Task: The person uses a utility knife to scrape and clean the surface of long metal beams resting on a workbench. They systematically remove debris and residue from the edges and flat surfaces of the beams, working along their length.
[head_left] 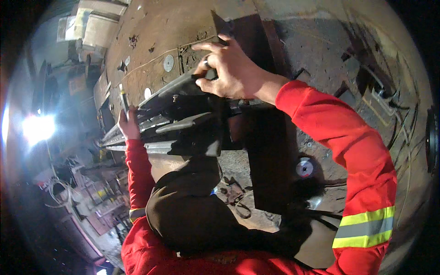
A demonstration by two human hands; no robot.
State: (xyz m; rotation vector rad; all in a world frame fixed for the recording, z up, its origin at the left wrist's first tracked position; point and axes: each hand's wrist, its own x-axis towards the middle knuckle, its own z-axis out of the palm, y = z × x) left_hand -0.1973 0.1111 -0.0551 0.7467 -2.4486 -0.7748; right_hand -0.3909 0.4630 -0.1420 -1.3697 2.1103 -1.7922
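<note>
Long dark metal profiles (pixel 192 123) lie side by side in front of me, running from the far left to the middle. My right hand (pixel 227 68), a ring on one finger, pinches the near end of the upper metal bar (pixel 176 87) between thumb and finger. Its other fingers stretch outward. Farther along the same profiles, at the left, my left hand (pixel 129 123) is closed around a slim, pale, pen-like stick (pixel 122 95) with a yellowish part. The stick points up and away from the bars. Its exact kind is too small to make out.
A dark, wide steel beam (pixel 268 169) stands right of the profiles. Grinding discs (pixel 304 167) and a pale round disc (pixel 169 63) lie about. A clamp-like tool (pixel 380 94) and cables are at the right. Boxes (pixel 98 30) stand far left; a bright lamp (pixel 39 128) shines below them.
</note>
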